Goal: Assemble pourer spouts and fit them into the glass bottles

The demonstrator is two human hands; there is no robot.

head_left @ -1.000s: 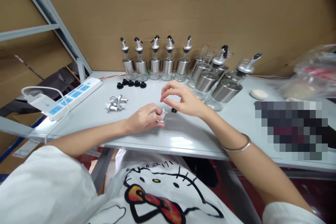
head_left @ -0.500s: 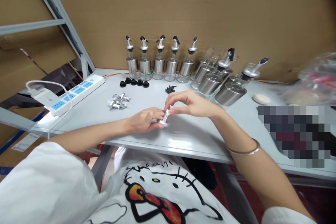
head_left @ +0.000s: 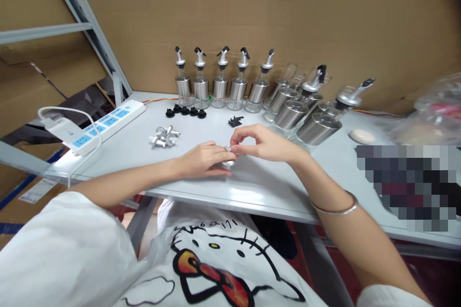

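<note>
My left hand (head_left: 205, 159) lies low over the table with its fingers closed around a silver pourer spout (head_left: 228, 163), whose round base shows beneath the fingers. My right hand (head_left: 264, 144) pinches at the tip of the same spout with thumb and forefinger; whether a small part sits in that pinch is hidden. Beyond my left hand lies a pile of loose silver spouts (head_left: 164, 137). Small black levers (head_left: 236, 121) are heaped just past my right hand. Several black stoppers (head_left: 185, 111) form a group farther back.
Glass and steel oil bottles (head_left: 220, 87) line the back, several topped with spouts, and more crowd the right (head_left: 319, 127). A white power strip (head_left: 108, 124) with a cable occupies the left. An off-white oval object (head_left: 362, 136) and plastic bags (head_left: 428, 115) are at right.
My left fingers have stretched further over the spout, covering more of it. The right thumb and forefinger have closed in on its tip. The view has shifted slightly.
</note>
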